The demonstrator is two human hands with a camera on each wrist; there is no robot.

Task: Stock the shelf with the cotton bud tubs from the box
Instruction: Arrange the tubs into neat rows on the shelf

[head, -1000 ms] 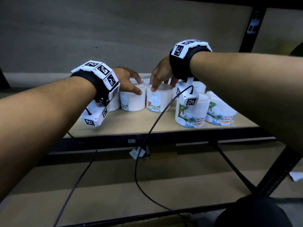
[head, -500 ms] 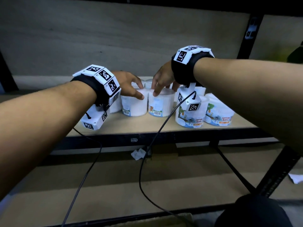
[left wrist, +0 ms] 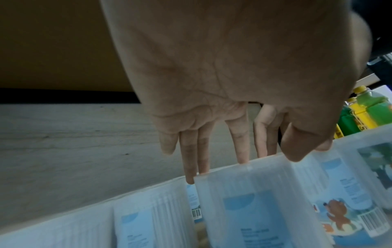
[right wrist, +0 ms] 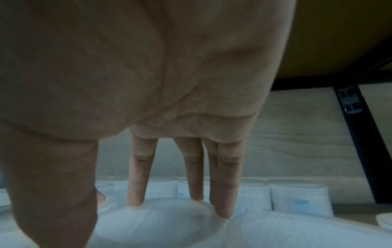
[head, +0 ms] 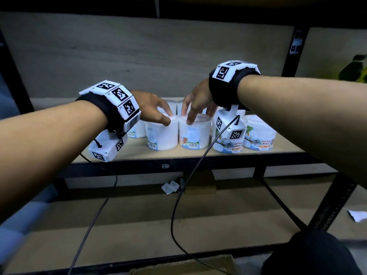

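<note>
Several white cotton bud tubs stand on the wooden shelf [head: 139,153]. My left hand [head: 163,116] sits on top of one front tub [head: 161,135]. In the left wrist view its fingers [left wrist: 241,151] reach down over the far rim of that tub [left wrist: 254,193], and the thumb is at the near rim. My right hand [head: 191,110] holds the lid of the neighbouring tub [head: 195,133] the same way. In the right wrist view its fingertips [right wrist: 224,209] touch the far edge of the lid [right wrist: 161,221]. Both tubs stand upright on the shelf.
Two more tubs [head: 260,137] stand at the front right, one partly behind the wrist camera. More tubs [right wrist: 299,196] line the back. A cardboard box edge [head: 182,266] shows at the bottom. Cables hang over the lower shelf [head: 139,215]. Green and yellow bottles [left wrist: 369,109] stand beyond the upright.
Both hands stay on the same two tubs, which have not visibly moved on the shelf. Only my view has shifted a little.
</note>
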